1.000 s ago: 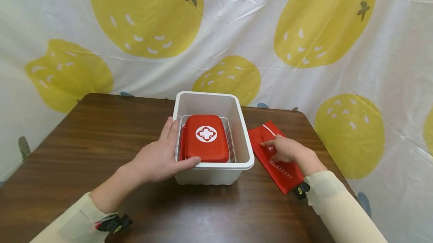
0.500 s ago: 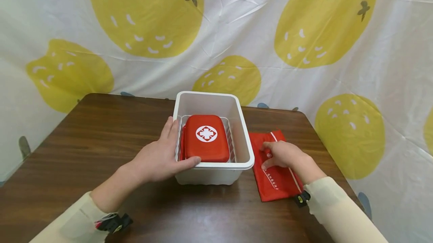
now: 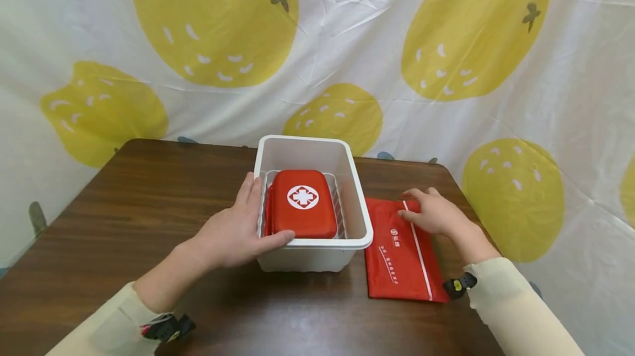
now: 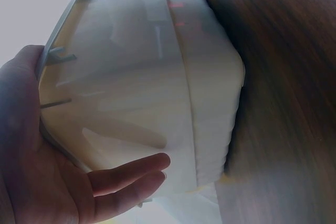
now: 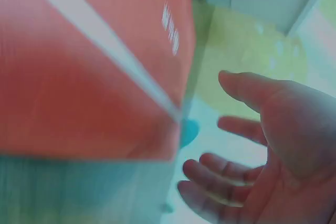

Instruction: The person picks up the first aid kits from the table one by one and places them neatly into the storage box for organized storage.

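A white plastic bin (image 3: pixel 312 257) stands mid-table, holding a red first-aid case (image 3: pixel 324 207) with a white cross emblem. My left hand (image 3: pixel 230 235) rests at its near left corner, thumb laid across the front rim and fingers along the left side. In the left wrist view, two fingers (image 4: pixel 128 174) extend loosely beside the outer wall. Right of the bin, a flat red pouch (image 3: pixel 397 262) with a white stripe and white print lies on the table. My right hand (image 3: pixel 436 212) hovers over its far right corner, fingers spread and holding nothing; the right wrist view shows a gap between them.
The brown wooden table (image 3: pixel 163 190) extends left of the bin and in front of it. A white curtain (image 3: pixel 347 25) printed with yellow lemons hangs behind the table. Something red lies partly hidden under the case in the bin.
The red pouch has turned from a slant to nearly square with the table edge. My right hand has let go of it and moved to the right. My left hand stays put.
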Demonstrator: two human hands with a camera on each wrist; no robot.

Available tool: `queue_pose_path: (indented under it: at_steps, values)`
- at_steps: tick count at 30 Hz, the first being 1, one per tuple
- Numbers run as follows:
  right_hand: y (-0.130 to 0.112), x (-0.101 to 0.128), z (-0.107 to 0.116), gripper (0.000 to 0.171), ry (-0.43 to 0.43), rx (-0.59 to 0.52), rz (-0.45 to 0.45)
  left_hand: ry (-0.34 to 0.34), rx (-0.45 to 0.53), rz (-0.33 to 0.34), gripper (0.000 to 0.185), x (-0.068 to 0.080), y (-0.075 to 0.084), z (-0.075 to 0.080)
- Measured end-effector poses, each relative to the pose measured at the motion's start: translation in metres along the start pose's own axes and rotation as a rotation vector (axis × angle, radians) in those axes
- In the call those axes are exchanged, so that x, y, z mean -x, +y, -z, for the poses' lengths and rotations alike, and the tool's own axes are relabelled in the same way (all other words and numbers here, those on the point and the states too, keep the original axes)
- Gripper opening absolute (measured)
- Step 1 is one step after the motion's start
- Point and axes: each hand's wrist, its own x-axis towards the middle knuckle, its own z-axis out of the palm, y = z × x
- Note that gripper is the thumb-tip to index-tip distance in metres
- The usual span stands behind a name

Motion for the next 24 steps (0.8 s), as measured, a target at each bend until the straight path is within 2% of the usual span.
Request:
queue_pose_path:
  at_steps: [3,6,10,12,18,24]
  values:
    - [0.019,-0.001,0.0,0.08,-0.056,-0.137,-0.086,-0.002,-0.001,0.005,0.129,0.0,0.0,0.0]
    - [0.033,-0.001,-0.005,0.092,-0.152,-0.33,-0.142,-0.007,0.001,0.005,0.13,0.0,0.0,0.0]
    - [0.04,0.0,-0.011,0.103,-0.255,-0.571,-0.145,-0.004,-0.001,0.002,0.13,0.0,0.0,0.0]
    - [0.041,-0.001,-0.012,0.106,-0.283,-0.649,-0.124,-0.003,-0.002,0.003,0.129,0.0,0.0,0.0]
    - [0.046,-0.005,-0.02,0.093,-0.299,-0.787,-0.086,-0.006,-0.001,0.009,0.129,0.0,0.0,0.001]
    - [0.045,-0.003,-0.023,0.072,-0.286,-0.95,-0.117,-0.003,-0.001,0.003,0.128,0.0,0.0,0.0]
